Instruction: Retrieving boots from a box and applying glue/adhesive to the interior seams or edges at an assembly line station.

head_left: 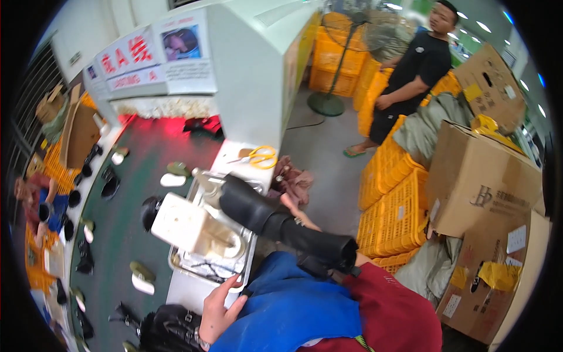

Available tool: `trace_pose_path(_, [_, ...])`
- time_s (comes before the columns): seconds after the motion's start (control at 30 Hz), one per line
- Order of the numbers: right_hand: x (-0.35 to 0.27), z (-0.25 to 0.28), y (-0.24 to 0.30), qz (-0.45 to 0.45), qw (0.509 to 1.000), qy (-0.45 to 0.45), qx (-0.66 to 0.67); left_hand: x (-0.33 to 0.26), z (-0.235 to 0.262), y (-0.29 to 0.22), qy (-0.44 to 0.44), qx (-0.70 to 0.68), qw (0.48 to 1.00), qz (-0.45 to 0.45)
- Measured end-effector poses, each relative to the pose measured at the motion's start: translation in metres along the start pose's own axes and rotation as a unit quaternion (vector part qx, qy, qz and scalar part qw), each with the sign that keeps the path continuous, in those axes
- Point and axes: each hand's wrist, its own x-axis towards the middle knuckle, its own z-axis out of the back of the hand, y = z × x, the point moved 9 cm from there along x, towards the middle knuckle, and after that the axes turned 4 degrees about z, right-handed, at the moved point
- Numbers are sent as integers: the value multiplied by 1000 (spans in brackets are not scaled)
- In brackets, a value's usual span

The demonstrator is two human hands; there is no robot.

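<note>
A black boot point(252, 205) lies slantwise in front of me, its toe over the metal tray point(249, 267) and its open shaft toward my red right sleeve. My right hand point(287, 202) is on the boot's far side, appearing to hold it; most of its fingers are hidden. With thumb and fingers apart, my left hand point(221, 308) is at the tray's near corner, empty; whether it touches the rim I cannot tell. In the tray are a cream square container point(179, 220) and a smaller tub point(234, 243) with something stick-like in it.
Yellow-handled scissors point(262, 157) lie beyond the tray. Left runs a green conveyor belt point(126, 217) carrying dark shoe parts and white-and-olive pieces. Black boots point(167, 325) sit by my left wrist. Yellow crates point(390, 217), cartons point(481, 182), a fan point(340, 64) and a standing person point(419, 76) are right.
</note>
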Motion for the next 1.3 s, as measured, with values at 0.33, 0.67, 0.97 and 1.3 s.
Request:
trace_pose_path(0.33, [-43,-125,5,-192,975,110,-24,-11,16,26,-56,-91,993,59])
trace_pose_path(0.67, [-58,-127,-17,-268,942,180,-92,-19,22,30,-84,-104,984,117])
trace_pose_path(0.97, [-55,-126,-13,-256,946,164,-113,-10,16,18,-58,-154,979,123])
trace_pose_path(1.3, [-34,-95,13,-69,975,115,-179,-5,15,44,-114,-212,970,-17])
